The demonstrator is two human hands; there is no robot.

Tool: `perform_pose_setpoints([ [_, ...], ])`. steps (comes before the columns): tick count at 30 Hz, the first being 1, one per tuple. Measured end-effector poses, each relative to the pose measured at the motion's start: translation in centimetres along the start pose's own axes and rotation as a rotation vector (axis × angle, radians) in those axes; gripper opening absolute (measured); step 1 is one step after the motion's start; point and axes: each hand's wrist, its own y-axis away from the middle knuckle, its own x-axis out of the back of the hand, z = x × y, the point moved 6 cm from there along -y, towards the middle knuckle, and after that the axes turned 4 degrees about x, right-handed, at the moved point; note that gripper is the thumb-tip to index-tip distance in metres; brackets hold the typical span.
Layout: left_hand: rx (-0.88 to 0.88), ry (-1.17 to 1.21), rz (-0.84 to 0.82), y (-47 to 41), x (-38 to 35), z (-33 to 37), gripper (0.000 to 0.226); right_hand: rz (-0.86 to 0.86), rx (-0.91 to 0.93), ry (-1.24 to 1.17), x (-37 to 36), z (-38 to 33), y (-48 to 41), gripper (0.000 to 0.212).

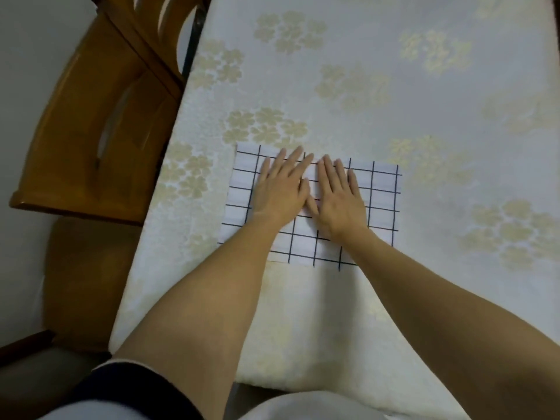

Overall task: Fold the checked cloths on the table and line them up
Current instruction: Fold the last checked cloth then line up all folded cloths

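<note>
A white cloth with a dark checked grid (382,195) lies flat as a rectangle on the table near its left edge. My left hand (281,189) rests flat on its middle with straight, slightly spread fingers. Beside it my right hand (341,197) also lies flat on the cloth, thumb nearly touching the left hand. Both palms press down on the fabric. My forearms hide part of the cloth's near edge. Only this one checked cloth is in view.
The table (394,86) wears a pale cover with beige flower prints. A wooden chair (91,131) stands close against the table's left side. Another brown seat (85,283) sits lower left. The table's near edge runs just in front of my body.
</note>
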Motion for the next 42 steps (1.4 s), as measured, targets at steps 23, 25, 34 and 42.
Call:
perform_pose_setpoints([
  [23, 0.05, -0.026, 0.041, 4.6, -1.3, -2.5, 0.059, 0.008, -0.072, -0.032, -1.1, -0.8, 4.8, 0.069],
  [25, 0.085, -0.015, 0.026, 4.7, -1.4, -2.8, 0.062, 0.015, -0.156, -0.026, -0.4, 2.6, 6.0, 0.073],
  [34, 0.256, -0.008, 0.024, 6.2, 0.0, -10.4, 0.074, 0.066, -0.274, -0.145, 1.7, 10.4, 9.0, 0.073],
  [42, -0.191, 0.021, 0.094, 3.2, 0.9, -3.1, 0.076, 0.354, -0.708, -0.606, 4.5, 10.4, 9.4, 0.063],
])
